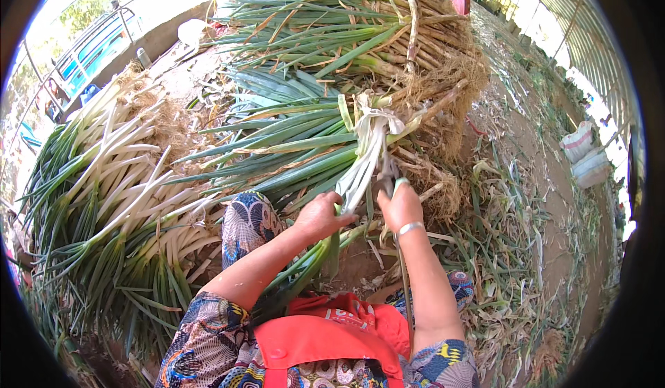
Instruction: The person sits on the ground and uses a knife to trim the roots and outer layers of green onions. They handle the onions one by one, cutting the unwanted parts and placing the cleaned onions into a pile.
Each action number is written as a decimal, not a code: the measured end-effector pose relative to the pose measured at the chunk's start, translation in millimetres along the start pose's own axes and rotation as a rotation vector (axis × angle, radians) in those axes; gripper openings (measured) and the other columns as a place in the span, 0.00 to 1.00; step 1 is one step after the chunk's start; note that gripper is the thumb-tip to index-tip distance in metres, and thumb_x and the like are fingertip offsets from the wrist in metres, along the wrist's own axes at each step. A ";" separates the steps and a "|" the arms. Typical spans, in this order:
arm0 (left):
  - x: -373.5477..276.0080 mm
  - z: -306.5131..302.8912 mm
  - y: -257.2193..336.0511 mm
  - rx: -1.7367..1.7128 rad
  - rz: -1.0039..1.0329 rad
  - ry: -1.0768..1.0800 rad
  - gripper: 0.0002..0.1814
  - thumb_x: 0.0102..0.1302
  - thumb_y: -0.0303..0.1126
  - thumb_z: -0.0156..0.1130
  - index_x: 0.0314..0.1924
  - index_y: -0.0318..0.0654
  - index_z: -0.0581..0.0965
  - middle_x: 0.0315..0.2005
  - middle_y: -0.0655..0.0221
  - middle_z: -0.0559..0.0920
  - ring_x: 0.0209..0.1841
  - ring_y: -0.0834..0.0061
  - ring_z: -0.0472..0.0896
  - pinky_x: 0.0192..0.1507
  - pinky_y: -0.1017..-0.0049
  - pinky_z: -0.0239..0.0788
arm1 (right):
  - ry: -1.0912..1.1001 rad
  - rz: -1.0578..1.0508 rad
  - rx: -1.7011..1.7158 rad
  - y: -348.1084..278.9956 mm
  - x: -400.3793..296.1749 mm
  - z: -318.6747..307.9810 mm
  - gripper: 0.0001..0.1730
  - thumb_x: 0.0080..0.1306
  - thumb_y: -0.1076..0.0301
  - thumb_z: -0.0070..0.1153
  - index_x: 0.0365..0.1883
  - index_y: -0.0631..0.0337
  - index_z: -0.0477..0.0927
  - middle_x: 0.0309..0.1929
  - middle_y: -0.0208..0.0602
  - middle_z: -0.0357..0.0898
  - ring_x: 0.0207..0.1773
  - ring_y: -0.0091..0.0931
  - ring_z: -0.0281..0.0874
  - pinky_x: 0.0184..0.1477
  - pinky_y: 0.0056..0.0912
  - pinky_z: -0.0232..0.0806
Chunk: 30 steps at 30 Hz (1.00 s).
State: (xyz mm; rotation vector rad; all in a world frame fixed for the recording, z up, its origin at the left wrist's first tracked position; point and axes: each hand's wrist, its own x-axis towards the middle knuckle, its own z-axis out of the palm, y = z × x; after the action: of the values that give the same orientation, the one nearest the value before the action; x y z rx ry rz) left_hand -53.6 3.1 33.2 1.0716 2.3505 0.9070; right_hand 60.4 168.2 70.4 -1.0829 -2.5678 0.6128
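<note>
My left hand (323,216) grips a spring onion (306,263) whose green leaves hang down towards my lap. Loose white outer skin (363,154) billows up from between my hands, spread out like ribbons. My right hand (402,207) is closed around a small grey tool (387,177), which looks like an air blow gun, partly hidden by my fingers. From it a thin hose (405,284) runs back along my right forearm. Just beyond both hands lies a heap of unpeeled spring onions (301,138), leaves to the left, brown roots to the right.
Cleaned spring onions with white stalks (119,164) are piled on my left. A bigger unpeeled stack (332,24) rises at the far side. Leaf scraps (509,284) litter the ground on the right, near white sacks (587,154). A blue vehicle (93,50) stands beyond a low wall.
</note>
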 end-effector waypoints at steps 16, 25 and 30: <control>-88.1 -3.0 -4.8 -0.155 0.038 -0.350 0.21 0.66 0.39 0.58 0.55 0.39 0.70 0.33 0.49 0.82 0.37 0.52 0.83 0.41 0.60 0.73 | 0.047 0.044 0.342 50.0 -76.4 -32.3 0.14 0.62 0.63 0.60 0.37 0.65 0.74 0.25 0.46 0.78 0.27 0.42 0.76 0.32 0.41 0.68; -84.2 16.9 -16.0 0.103 -0.015 -0.484 0.22 0.64 0.41 0.58 0.54 0.38 0.70 0.32 0.46 0.82 0.38 0.46 0.82 0.42 0.55 0.73 | -0.132 0.138 0.228 65.1 -90.0 -31.9 0.22 0.60 0.58 0.61 0.42 0.70 0.74 0.33 0.62 0.79 0.38 0.55 0.78 0.42 0.54 0.70; -53.4 6.4 -10.3 0.188 -0.063 -0.604 0.26 0.64 0.44 0.58 0.57 0.37 0.68 0.34 0.44 0.82 0.40 0.46 0.82 0.45 0.55 0.72 | -0.239 0.068 0.225 63.8 -112.7 -39.5 0.25 0.60 0.58 0.60 0.47 0.69 0.71 0.33 0.61 0.79 0.40 0.56 0.77 0.44 0.54 0.69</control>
State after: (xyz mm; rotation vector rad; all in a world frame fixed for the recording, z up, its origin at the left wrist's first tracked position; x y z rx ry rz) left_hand -21.8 -40.8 26.2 1.1385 1.9625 0.2776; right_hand 191.8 136.6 62.8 -1.0797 -2.5833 1.0792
